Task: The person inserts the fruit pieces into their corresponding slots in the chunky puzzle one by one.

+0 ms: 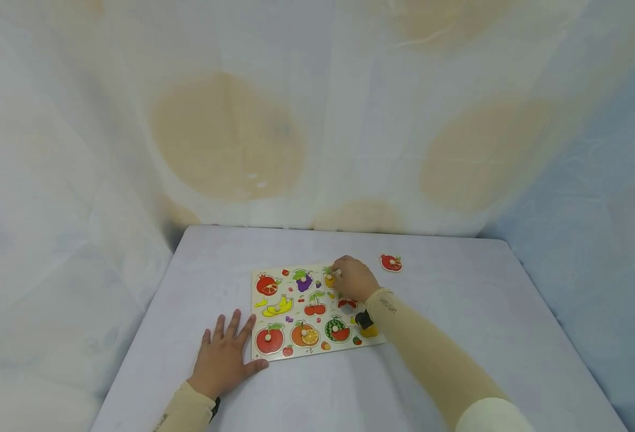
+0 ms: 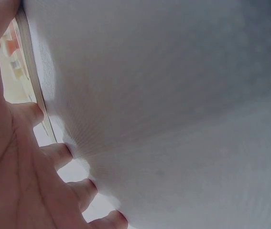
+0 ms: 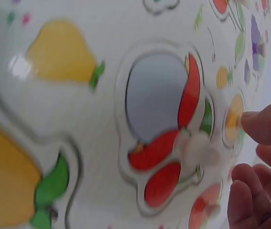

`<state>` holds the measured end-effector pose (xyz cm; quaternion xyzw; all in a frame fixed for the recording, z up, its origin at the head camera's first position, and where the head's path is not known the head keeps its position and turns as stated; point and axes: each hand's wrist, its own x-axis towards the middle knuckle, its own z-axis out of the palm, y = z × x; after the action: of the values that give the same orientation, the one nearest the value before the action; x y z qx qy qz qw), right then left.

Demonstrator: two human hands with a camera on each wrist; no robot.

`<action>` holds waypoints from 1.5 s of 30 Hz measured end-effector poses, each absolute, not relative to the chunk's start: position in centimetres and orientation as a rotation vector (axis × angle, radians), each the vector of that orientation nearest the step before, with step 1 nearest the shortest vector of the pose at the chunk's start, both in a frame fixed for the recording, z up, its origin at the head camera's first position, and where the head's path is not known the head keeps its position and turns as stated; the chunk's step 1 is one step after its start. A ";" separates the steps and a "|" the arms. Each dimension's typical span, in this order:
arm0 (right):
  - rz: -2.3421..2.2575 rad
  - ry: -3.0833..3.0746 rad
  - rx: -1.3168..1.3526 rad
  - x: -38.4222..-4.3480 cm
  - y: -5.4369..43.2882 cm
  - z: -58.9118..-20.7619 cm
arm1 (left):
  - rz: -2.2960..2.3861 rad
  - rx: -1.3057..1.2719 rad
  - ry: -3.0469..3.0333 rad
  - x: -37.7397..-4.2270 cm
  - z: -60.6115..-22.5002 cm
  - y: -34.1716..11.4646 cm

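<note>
A wooden fruit puzzle board (image 1: 290, 354) lies on the table, with knobbed pieces such as an apple (image 1: 270, 341), an orange (image 1: 304, 335) and a watermelon (image 1: 337, 330). At its left edge rests my left hand (image 1: 221, 362), fingers spread, thumb at the near corner. My right hand (image 1: 353, 279) reaches over the far right corner, beside the pineapple piece (image 1: 328, 278). In the right wrist view the thumb tip (image 3: 250, 120) overlaps that pineapple, the other fingers are bent below, and no piece shows between them. A red and grey shape (image 3: 157, 98) sits nearer that wrist.
One loose red pomegranate piece (image 1: 391, 263) lies on the white tabletop (image 1: 457, 288), right of the board near the far edge. Pale fabric with tan spots (image 1: 231, 138) hangs behind the table, and more fabric stands at both sides.
</note>
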<state>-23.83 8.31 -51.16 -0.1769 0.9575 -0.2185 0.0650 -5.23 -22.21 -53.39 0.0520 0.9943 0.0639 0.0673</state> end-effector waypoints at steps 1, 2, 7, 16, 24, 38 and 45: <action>-0.665 2.898 -0.534 -24.0 8.8 -51.1 | 0.194 0.158 3.001 -5.2 -53.4 -22.2; -0.671 2.915 -0.535 -24.1 9.4 -51.1 | 0.195 0.158 3.002 -5.2 -53.4 -22.2; -0.664 3.006 -0.461 -25.0 13.1 -50.9 | 0.194 0.150 3.004 -5.1 -53.3 -22.2; -0.641 3.063 -0.162 -26.1 20.0 -51.8 | 0.175 0.146 2.999 -4.9 -53.4 -22.5; -0.642 3.056 -0.096 -27.0 21.7 -53.9 | 0.180 0.140 3.001 -4.9 -53.7 -22.6; -0.636 3.058 -0.118 -27.4 21.7 -54.6 | 0.172 0.121 2.988 -5.0 -53.9 -22.5; -0.632 3.094 -0.135 -27.5 21.3 -54.9 | 0.168 0.120 2.988 -5.0 -53.6 -22.5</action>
<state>-27.55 21.30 -54.93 -0.0428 0.9788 -0.1998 -0.0096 -4.95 -22.50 -53.65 0.0398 0.9950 0.0559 0.0732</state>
